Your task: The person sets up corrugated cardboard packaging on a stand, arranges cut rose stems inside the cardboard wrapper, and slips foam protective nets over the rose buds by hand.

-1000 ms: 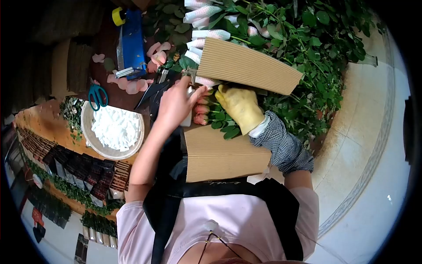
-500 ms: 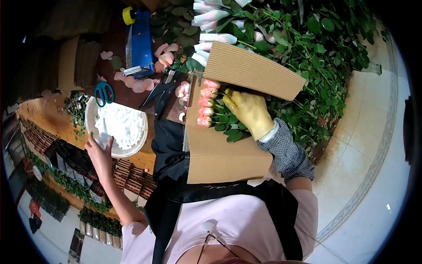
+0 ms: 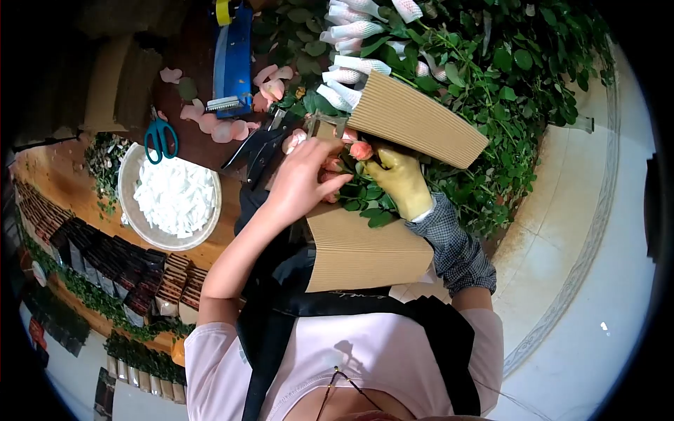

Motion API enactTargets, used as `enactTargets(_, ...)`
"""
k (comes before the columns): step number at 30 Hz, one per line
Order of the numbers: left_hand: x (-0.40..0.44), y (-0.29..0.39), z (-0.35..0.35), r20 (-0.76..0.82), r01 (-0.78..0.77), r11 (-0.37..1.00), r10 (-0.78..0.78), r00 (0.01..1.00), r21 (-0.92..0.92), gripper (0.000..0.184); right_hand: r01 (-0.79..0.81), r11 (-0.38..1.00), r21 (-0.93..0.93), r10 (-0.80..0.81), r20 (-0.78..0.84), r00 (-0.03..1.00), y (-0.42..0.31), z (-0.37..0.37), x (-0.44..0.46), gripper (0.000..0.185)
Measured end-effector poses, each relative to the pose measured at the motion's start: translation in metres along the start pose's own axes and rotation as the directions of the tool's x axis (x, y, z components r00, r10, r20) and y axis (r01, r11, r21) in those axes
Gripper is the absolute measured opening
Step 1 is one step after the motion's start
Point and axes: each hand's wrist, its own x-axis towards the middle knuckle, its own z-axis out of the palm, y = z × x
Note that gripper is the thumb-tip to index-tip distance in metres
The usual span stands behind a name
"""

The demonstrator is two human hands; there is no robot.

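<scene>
Several pink roses [image 3: 332, 165] lie in a row on a sheet of corrugated cardboard [image 3: 368, 252], partly covered by my left hand [image 3: 305, 179]. That hand is bare and reaches over the blooms, thumb and fingers apart. In a yellow glove, my right hand [image 3: 401, 181] pinches one rose [image 3: 361, 151] just below its head, raised from the others. Green leaves [image 3: 365, 200] spread beside the glove. The upper cardboard flap [image 3: 418, 121] slants above the right hand.
A round bowl [image 3: 128, 210] of small white pieces [image 3: 175, 196] stands at left, with teal scissors [image 3: 161, 140] at its rim. A black stapler-like tool [image 3: 263, 147], loose petals [image 3: 221, 130] and a blue tape dispenser [image 3: 233, 63] lie above. Net-sleeved roses [image 3: 354, 31] and foliage [image 3: 505, 105] fill the upper right.
My left hand has moved from the bowl of white pieces rightward to the roses. One rose head now sits apart, raised at my right glove's fingertips.
</scene>
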Motion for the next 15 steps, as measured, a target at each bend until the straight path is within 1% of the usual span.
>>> enactTargets(2,0.005,-0.001,0.004,0.009,0.005,1.000,-0.005,1.000,-0.004,0.041,0.023,1.000,0.001,-0.023,0.001,1.000,0.003,0.000,-0.002,0.021)
enactTargets(4,0.009,-0.003,0.008,0.114,0.114,0.991,-0.105,0.988,-0.072,0.045,0.037,0.999,-0.024,-0.036,0.040,0.999,0.002,-0.002,-0.002,0.021)
enactTargets(5,0.010,-0.003,0.010,0.113,0.116,0.990,-0.107,0.988,-0.078,0.045,0.053,0.997,-0.059,-0.050,0.045,0.998,0.003,-0.002,-0.003,0.023)
enactTargets(7,0.011,-0.001,0.014,0.097,0.109,0.987,-0.098,0.990,-0.120,0.038,0.072,0.996,-0.059,-0.070,0.036,0.997,0.002,-0.002,-0.001,0.023)
enactTargets(8,0.010,0.000,0.016,0.097,0.111,0.986,-0.100,0.990,-0.121,0.038,0.089,0.994,-0.057,-0.088,0.022,0.996,0.002,-0.002,-0.001,0.024)
enactTargets(10,0.010,0.000,0.019,0.032,0.072,0.982,-0.067,0.997,-0.175,0.037,0.096,0.994,-0.057,-0.095,0.033,0.995,0.004,-0.002,-0.001,0.025)
enactTargets(11,0.010,-0.002,0.020,0.032,0.072,0.982,-0.068,0.997,-0.175,0.037,0.104,0.993,-0.057,-0.101,0.042,0.994,0.006,-0.001,-0.002,0.027)
enactTargets(12,0.011,-0.006,0.022,-0.014,-0.008,0.996,0.006,1.000,-0.088,0.037,0.104,0.993,-0.057,-0.101,0.041,0.994,0.011,0.002,-0.002,0.027)
enactTargets(13,0.011,-0.008,0.024,-0.052,-0.086,0.996,0.086,0.995,0.003,0.037,0.169,0.982,-0.089,-0.165,0.045,0.985,0.017,0.007,-0.002,0.028)
enactTargets(14,0.012,-0.008,0.024,-0.045,-0.096,0.995,0.096,0.994,0.004,0.037,0.229,0.965,-0.125,-0.225,0.044,0.973,0.017,0.008,-0.001,0.028)
enactTargets(15,0.012,-0.006,0.023,0.026,-0.060,0.996,0.058,0.998,0.061,0.038,0.255,0.941,-0.223,-0.243,0.082,0.967,0.013,0.006,-0.004,0.027)
